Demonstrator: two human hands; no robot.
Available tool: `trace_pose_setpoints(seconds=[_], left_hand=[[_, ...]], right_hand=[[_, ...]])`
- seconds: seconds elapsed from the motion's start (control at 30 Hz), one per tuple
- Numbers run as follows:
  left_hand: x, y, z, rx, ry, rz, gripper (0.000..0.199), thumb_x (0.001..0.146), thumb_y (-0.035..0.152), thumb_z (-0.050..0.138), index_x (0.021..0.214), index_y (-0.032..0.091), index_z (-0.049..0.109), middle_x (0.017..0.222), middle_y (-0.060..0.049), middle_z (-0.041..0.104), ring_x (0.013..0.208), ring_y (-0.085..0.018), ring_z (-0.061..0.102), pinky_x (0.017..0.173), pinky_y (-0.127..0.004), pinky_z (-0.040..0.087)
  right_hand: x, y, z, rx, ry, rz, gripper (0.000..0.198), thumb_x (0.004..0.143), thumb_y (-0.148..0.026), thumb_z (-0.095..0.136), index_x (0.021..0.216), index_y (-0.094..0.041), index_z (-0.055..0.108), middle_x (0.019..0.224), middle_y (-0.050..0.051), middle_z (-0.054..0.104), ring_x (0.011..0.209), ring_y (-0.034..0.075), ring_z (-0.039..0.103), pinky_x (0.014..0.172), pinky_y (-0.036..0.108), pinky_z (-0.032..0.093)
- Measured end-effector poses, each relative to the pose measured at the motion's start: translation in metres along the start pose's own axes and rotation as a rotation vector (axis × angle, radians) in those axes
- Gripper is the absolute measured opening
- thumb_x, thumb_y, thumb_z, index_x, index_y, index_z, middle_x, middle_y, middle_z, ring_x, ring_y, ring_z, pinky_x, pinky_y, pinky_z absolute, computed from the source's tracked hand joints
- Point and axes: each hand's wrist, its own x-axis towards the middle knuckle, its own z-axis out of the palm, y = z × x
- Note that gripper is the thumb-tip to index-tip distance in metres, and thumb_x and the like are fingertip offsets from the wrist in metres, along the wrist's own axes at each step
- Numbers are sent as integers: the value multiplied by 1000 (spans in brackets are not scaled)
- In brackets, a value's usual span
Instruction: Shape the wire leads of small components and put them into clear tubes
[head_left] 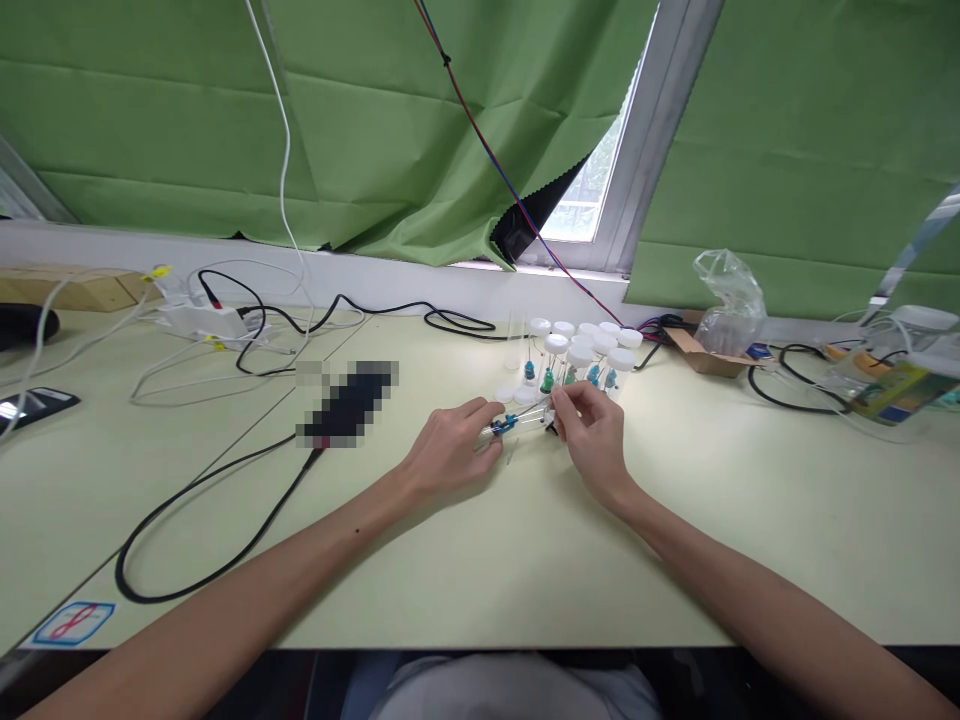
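My left hand (456,445) is closed, thumb and fingers round a clear tube-like piece. From it a small blue part (505,424) with thin metal-looking prongs sticks out to the right. My right hand (596,435) pinches close to the far ends of these prongs; what sits between its fingertips is too small to make out. Below those fingertips shows a small dark bit (553,428). Just behind my hands stand several clear vials (556,365) with white caps, holding blue and green pieces with thin stems.
Left of my hands a blurred-out black device (349,403) lies with a looping black cable (142,595). A white power strip (202,320) and cables run along the back. At the right are an open cardboard box (712,355) with a plastic bag and a labelled jar (907,385).
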Motion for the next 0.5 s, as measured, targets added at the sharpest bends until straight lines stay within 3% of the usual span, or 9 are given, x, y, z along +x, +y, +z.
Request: trace_pose_setpoints(seconds=[0.5], left_hand=[[-2, 5, -1, 8, 17, 0, 24, 76, 14, 57, 99, 18, 63, 83, -1, 69, 60, -13, 57, 54, -26, 40]], right_hand=[[-4, 0, 2, 50, -9, 13, 25, 91, -38, 63, 75, -19, 60, 69, -1, 57, 54, 10, 46, 49, 25, 37]])
